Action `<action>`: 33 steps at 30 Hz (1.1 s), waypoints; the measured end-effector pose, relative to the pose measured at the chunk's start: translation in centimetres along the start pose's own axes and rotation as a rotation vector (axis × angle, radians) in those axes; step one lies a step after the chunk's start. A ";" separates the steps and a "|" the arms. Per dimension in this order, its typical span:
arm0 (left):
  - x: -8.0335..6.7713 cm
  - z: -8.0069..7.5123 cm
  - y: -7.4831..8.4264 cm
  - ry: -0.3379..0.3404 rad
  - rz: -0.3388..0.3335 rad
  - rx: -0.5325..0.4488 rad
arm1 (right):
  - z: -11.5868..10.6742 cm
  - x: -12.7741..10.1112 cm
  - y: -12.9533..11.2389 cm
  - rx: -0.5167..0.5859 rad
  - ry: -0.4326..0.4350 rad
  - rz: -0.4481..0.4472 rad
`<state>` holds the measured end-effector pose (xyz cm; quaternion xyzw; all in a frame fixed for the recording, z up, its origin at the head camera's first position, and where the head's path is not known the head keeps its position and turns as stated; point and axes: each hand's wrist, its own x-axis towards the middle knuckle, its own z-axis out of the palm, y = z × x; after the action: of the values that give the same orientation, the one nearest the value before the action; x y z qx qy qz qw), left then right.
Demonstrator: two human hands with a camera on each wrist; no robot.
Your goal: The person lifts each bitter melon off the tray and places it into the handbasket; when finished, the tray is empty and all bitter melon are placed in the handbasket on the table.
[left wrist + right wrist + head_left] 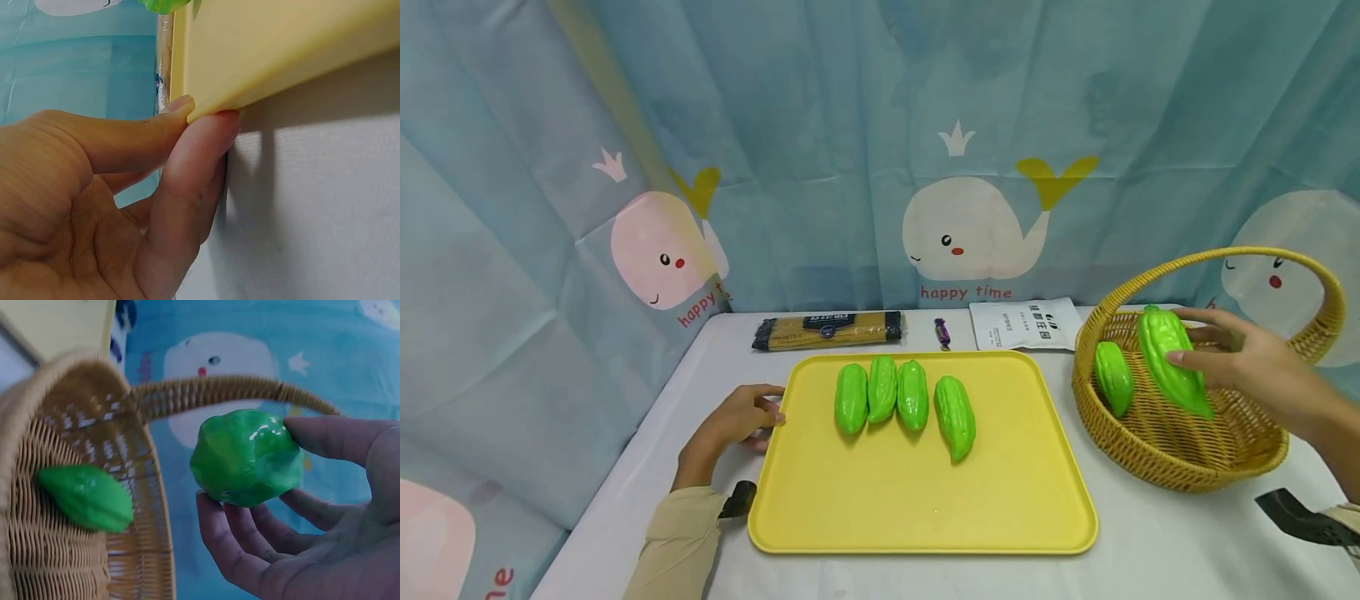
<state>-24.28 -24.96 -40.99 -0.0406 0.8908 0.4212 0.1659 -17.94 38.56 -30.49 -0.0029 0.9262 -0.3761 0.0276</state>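
Several green bitter gourds (912, 394) lie side by side on the far half of a yellow tray (917, 508). At the tray's left rim, my left hand (771, 414) pinches the rim (262, 56) between thumb (178, 105) and a finger (209, 134). My right hand (1182, 338) holds another green gourd (1172, 367) by its upper end above a wicker basket (1187, 462); in the right wrist view the fingers (215, 525) and thumb curl round the gourd (240, 453). One more gourd (1112, 379) (84, 497) lies inside the basket.
Along the table's back edge lie a spaghetti packet (827, 330), a small purple sweet (942, 332) and a white pouch (1022, 325). A blue whale-print curtain (970, 225) hangs behind and to the left. The basket's arched handle (1225, 258) rises over my right hand.
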 end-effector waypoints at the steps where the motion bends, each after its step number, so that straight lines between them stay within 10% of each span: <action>1: 0.1 0.0 0.0 -0.001 0.000 0.000 | -0.2 0.3 0.2 0.004 -0.011 0.011; 18: 0.2 0.0 0.0 -0.004 -0.027 -0.020 | -1.6 4.8 4.4 0.238 -0.167 0.100; 33: 0.2 0.1 -0.1 -0.002 -0.006 -0.021 | -1.3 6.9 7.5 0.151 -0.255 0.122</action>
<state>-24.39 -24.98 -41.18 -0.0447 0.8861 0.4298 0.1677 -24.82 44.68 -35.17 0.0076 0.8826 -0.4389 0.1681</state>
